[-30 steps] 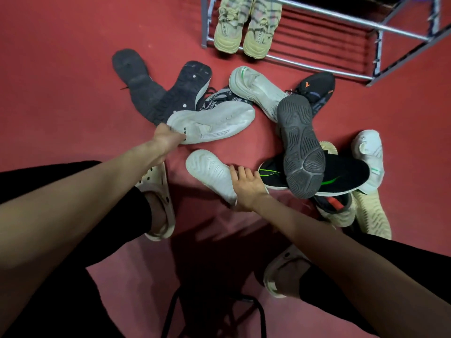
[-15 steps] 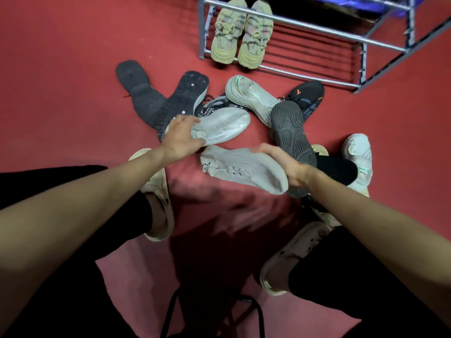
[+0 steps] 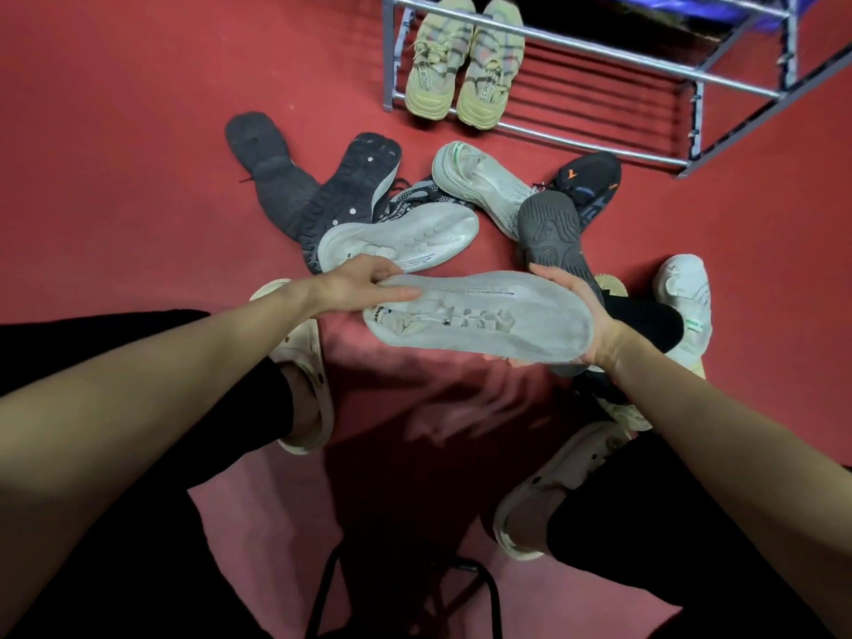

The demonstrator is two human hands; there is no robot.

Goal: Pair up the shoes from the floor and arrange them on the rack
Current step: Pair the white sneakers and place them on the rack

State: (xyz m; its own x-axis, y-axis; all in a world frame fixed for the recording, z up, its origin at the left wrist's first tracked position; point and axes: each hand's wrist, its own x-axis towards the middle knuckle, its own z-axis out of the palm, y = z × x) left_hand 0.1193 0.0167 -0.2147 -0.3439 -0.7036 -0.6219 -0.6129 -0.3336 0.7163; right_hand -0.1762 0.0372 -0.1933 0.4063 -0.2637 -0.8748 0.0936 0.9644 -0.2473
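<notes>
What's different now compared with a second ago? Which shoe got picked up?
The right hand took the white shoe that lay sole-up in front of the pile and lifted it off the floor. The left hand let go of the other white sole-up shoe and came across to hold the lifted one's near end. That second white shoe, the black ones and the yellow pair on the rack stayed put.

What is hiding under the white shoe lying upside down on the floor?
The upturned white shoe lies over a black-and-white patterned shoe and the heel of a black-soled shoe. Whatever else is beneath is covered.
</notes>
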